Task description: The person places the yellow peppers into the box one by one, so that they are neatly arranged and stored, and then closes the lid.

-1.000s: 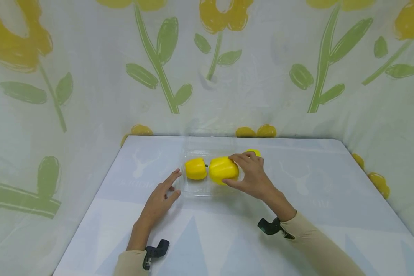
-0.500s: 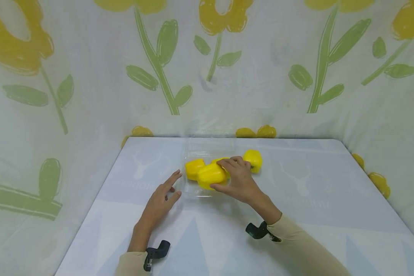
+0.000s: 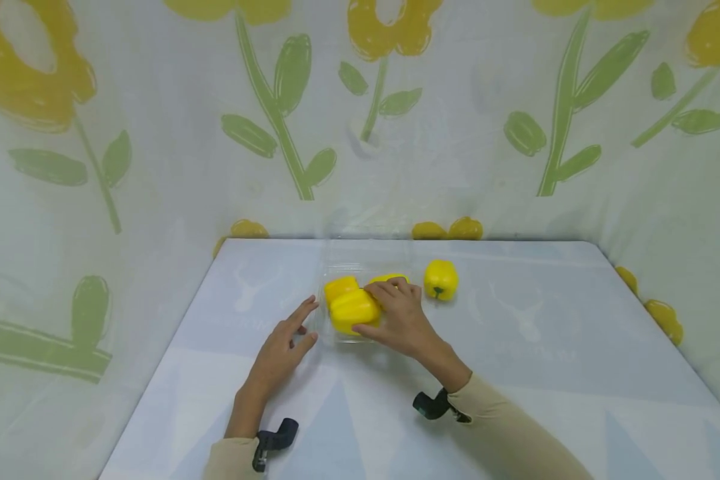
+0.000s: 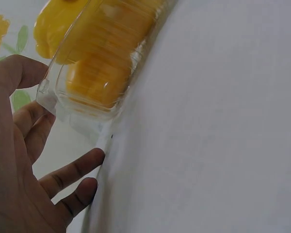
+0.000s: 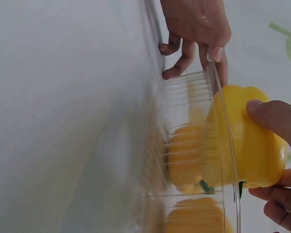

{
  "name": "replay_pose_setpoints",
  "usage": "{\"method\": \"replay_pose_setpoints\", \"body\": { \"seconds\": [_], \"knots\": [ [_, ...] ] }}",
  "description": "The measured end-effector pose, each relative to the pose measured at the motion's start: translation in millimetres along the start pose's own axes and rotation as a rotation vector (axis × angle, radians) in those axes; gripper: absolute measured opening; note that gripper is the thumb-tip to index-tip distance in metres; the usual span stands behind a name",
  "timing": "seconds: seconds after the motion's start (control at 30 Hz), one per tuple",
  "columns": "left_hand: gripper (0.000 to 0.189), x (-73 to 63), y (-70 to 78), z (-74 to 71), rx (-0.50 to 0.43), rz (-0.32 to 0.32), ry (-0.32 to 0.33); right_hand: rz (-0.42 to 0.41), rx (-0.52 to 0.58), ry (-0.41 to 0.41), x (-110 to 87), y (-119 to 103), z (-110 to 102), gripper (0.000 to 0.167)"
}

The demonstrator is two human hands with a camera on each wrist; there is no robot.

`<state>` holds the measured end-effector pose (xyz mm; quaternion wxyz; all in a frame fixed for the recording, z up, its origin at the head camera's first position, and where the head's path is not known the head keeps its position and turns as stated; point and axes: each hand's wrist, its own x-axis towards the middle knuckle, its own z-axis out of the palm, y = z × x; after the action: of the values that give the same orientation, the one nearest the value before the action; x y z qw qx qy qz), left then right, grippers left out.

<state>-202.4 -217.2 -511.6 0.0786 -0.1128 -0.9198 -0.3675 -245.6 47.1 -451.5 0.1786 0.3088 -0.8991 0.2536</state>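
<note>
My right hand (image 3: 399,320) grips a yellow bell pepper (image 3: 353,310) at the front left of a clear plastic clamshell container (image 3: 348,340). In the right wrist view this pepper (image 5: 254,141) overlaps the container's rim, its green stem pointing down the frame. Inside the container lie two other yellow peppers, one pepper (image 3: 339,287) at the left and another pepper (image 3: 390,277) partly hidden behind my right fingers. My left hand (image 3: 279,353) rests at the container's left end, fingers loosely extended. The left wrist view shows its thumb (image 4: 26,70) at the rim.
Another yellow pepper (image 3: 441,280) stands on the table to the right of the container, stem facing me. The container's transparent lid (image 3: 366,250) is raised toward the back. A flower-printed curtain (image 3: 432,173) hangs behind the pale table (image 3: 516,400).
My right hand has carried the held pepper leftward and toward me within the container area. This uncovers a second pepper in the container and the one on the table. My left hand stays put.
</note>
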Motion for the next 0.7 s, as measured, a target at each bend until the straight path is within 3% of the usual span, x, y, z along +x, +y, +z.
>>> {"method": "replay_pose_setpoints", "body": {
  "seconds": [0.7],
  "knots": [
    [0.058, 0.2, -3.7, 1.1, -0.009, 0.013, -0.002, 0.038, -0.03, -0.022, 0.0, -7, 18, 0.074]
  ]
}}
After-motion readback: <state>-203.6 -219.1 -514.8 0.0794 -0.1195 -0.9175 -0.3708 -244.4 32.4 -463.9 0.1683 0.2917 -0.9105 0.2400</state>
